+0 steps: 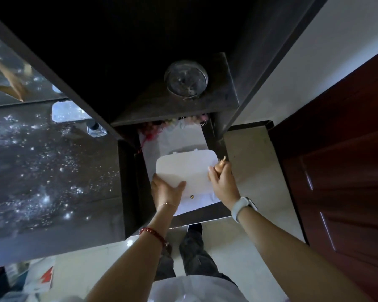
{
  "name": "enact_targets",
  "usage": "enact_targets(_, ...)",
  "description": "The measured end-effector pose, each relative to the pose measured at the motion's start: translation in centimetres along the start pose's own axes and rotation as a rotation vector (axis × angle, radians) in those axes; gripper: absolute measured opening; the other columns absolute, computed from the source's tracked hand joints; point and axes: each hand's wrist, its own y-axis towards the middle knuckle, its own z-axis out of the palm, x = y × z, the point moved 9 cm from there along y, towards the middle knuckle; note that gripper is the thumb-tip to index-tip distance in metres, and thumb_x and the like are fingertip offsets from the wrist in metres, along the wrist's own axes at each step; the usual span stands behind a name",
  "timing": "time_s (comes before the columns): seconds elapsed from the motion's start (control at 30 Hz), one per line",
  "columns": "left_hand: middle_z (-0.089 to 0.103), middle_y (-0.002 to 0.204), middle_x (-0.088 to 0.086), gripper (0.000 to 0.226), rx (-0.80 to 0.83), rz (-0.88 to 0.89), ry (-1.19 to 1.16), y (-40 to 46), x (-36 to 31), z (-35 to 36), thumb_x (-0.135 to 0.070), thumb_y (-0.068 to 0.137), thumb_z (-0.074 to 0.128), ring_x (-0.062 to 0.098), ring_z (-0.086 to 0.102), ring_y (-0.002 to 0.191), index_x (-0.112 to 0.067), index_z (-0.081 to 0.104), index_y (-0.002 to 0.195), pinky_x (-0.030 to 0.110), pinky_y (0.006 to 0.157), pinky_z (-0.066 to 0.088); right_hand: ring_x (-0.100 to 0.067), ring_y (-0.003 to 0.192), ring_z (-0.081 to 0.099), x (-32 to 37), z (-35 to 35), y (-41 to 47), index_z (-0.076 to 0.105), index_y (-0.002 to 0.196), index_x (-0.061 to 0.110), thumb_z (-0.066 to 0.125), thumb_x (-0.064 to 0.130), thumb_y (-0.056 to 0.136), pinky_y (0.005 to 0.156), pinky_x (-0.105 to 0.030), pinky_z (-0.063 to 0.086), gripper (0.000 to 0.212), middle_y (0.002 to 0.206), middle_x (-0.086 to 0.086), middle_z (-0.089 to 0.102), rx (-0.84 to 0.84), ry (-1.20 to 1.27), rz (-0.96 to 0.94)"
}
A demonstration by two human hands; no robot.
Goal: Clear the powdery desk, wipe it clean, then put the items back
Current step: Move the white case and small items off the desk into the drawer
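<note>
A white flap bag point(188, 168) with a small gold clasp lies in an open dark drawer point(131, 184) below the desk's side shelf. My left hand point(165, 189) holds the bag's lower left edge, thumb on top of the flap. My right hand point(220, 178) touches the bag's right edge while gripping a small tan, gold-tipped bottle point(220, 165). The dark desk top point(42, 171) at left is strewn with white powder.
A small square glass bottle point(96, 128) and a clear box point(66, 112) stand on the powdery desk. A round glass jar point(186, 78) sits on the shelf above the drawer. Coloured tassels point(183, 123) lie at the drawer's back. A dark red door point(347, 160) is at right.
</note>
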Motion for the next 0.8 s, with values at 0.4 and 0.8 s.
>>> enact_targets(0.4, 0.026, 0.144, 0.02, 0.098, -0.095, 0.043, 0.164, 2.4, -0.5, -0.8, -0.046, 0.076, 0.066, 0.039, 0.032, 0.128, -0.009, 0.006, 0.144, 0.047, 0.101, 0.032, -0.036, 0.083, 0.059, 1.0, 3.5, 3.9, 0.032, 0.092, 0.008, 0.05, 0.02, 0.093, 0.065, -0.03, 0.038, 0.022, 0.086, -0.012, 0.054, 0.178, 0.001, 0.036)
enact_targets(0.8, -0.009, 0.156, 0.009, 0.06, 0.009, 0.612, 0.849, -0.7, -1.7, 2.4, -0.034, 0.097, 0.032, 0.032, -0.015, 0.141, -0.035, -0.01, 0.141, 0.042, 0.115, -0.006, -0.027, 0.083, 0.056, -4.2, -1.8, 1.1, 0.056, 0.101, -0.006, 0.065, 0.001, 0.081, 0.079, -0.025, 0.045, 0.023, 0.105, -0.023, 0.051, -0.099, -0.123, -0.017)
